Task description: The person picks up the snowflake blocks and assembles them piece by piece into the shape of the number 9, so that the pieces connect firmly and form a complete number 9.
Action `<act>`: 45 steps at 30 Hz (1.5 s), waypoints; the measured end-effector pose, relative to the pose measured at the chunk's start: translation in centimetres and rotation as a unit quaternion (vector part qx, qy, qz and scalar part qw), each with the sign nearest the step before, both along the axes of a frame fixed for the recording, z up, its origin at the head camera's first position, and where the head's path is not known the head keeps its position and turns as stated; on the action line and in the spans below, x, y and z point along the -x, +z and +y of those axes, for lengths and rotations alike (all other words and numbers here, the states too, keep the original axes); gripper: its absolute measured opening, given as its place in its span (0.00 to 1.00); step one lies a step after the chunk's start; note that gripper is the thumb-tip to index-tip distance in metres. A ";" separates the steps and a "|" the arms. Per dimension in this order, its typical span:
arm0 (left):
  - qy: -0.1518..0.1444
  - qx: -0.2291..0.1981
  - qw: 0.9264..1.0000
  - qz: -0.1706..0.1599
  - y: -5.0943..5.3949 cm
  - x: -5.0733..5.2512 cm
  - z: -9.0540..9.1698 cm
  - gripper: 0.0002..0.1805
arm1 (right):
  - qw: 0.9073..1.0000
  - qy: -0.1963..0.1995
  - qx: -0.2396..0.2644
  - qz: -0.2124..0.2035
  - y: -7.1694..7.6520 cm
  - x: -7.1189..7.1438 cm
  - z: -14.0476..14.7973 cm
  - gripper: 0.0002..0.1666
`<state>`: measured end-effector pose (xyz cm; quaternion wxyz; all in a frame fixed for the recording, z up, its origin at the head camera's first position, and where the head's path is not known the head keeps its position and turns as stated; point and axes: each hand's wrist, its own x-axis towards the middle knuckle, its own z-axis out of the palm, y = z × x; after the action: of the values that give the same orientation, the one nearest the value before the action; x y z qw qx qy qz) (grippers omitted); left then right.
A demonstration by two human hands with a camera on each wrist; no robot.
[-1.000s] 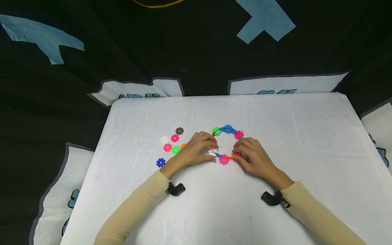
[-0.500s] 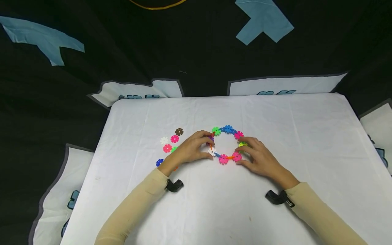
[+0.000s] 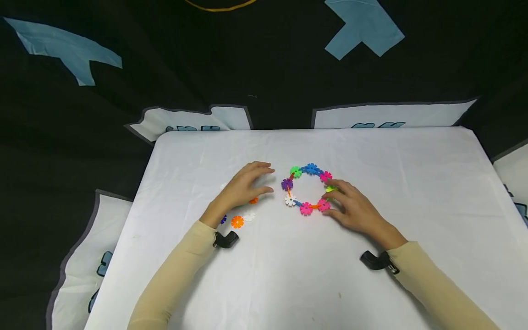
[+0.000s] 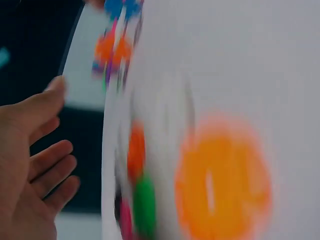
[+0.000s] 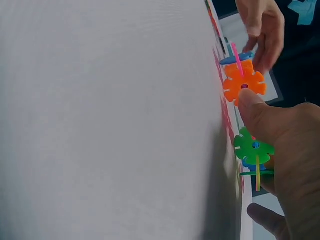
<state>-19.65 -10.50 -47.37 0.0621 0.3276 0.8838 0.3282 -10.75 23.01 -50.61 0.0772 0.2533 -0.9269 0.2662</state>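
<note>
A ring of linked, notched plastic discs in several colours (image 3: 306,209) lies on the white table. At its right side is my right hand (image 3: 354,208), thumb on the near edge and fingers along the farther discs. In the right wrist view the right thumb (image 5: 254,107) presses an orange disc (image 5: 256,82), beside a green disc (image 5: 246,151). My left hand (image 3: 241,185) hovers left of the ring, empty, fingers spread and relaxed; it partly covers loose discs. The left wrist view shows that hand (image 4: 25,160) beside a blurred orange disc (image 4: 230,185).
Loose discs lie below and beside the left hand, among them an orange one (image 3: 237,222), a white one (image 3: 249,216) and a blue one (image 3: 223,220). Black cloth with blue and white patches hangs behind the table's far edge (image 3: 280,130).
My left hand has let go of the ring's left side and moved left, over the loose discs. My right hand stays at the ring's right side, its fingers slightly shifted.
</note>
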 end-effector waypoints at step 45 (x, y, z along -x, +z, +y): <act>0.004 0.210 0.970 0.120 -4.9 -3.3 -0.8 0.66 | 0.996 -0.008 0.055 0.076 0.4 0.9 0.7 0.23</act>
<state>-16.31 -11.27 -52.27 0.0215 0.3407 0.9352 0.0941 -11.63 23.73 -50.23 0.1639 0.2603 -0.9042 0.2963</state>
